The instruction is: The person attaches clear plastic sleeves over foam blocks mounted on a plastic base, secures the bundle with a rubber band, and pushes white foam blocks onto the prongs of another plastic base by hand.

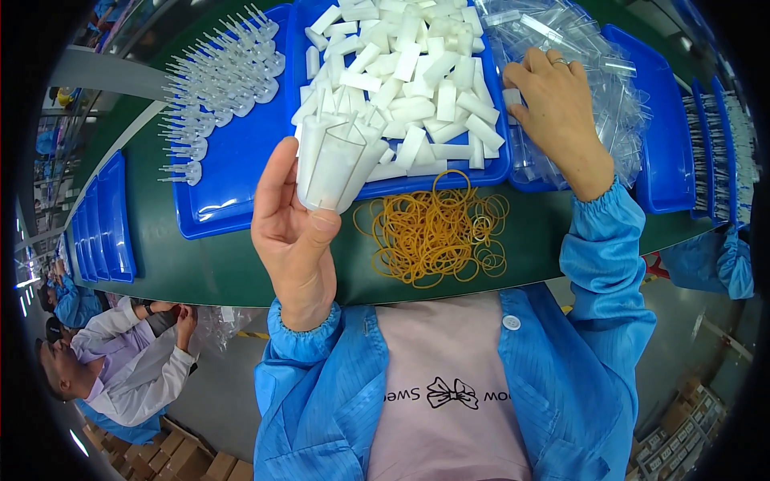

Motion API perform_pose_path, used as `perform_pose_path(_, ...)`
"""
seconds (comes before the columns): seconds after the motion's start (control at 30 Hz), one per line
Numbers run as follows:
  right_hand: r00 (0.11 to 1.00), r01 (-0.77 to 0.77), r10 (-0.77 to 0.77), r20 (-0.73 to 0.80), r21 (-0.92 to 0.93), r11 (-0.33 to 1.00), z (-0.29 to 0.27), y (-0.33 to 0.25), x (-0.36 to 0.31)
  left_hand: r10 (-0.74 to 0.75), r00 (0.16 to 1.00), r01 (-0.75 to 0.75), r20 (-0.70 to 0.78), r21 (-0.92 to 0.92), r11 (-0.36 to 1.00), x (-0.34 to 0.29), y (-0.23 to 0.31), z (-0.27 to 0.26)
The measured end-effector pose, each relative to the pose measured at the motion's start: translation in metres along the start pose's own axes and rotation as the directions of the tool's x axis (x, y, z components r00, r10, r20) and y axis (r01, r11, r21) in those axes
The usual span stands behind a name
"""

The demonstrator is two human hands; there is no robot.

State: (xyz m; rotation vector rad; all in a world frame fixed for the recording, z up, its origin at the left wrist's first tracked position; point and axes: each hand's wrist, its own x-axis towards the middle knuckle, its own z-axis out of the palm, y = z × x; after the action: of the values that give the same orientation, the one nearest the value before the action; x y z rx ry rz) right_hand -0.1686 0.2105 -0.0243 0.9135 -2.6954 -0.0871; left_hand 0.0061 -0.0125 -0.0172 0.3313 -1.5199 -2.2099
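The left hand grasps a clear plastic sleeve bundle, long axis tipped forward — well left of the loose clear sleeves under the right hand, whose grip I cannot tell.

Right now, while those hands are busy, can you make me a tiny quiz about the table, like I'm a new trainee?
1. Which hand, palm showing, holds up the clear plastic?
2. True or false: the rubber bands are blue.
3. Pick one. The white blocks lie in: (a) a blue tray; (b) a cardboard box; (c) a glass jar.

Key:
1. The left hand.
2. False; they are yellow-brown.
3. (a)
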Motion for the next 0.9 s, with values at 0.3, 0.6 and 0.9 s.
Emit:
perform_pose_path(0.3, 0.997, 0.012, -0.004, -0.073, 0.110, 0.994, -0.013, 0.005, 0.007, 0.007, 1.000, -0.007, -0.008, 0.004, 1.000, 0.000, 0.001, -0.002)
perform_pose_path(0.6, 0.997, 0.030, -0.029, 0.073, -0.003, 1.000, 0.000, 0.001, 0.004, 0.012, 1.000, -0.012, 0.000, -0.029, 1.000, -0.002, 0.000, -0.002)
perform_pose_path(0.9, 0.999, 0.024, -0.029, 0.028, 0.181, 0.983, -0.025, 0.006, 0.008, -0.016, 1.000, 0.016, -0.005, -0.027, 0.999, -0.003, 0.004, -0.003)
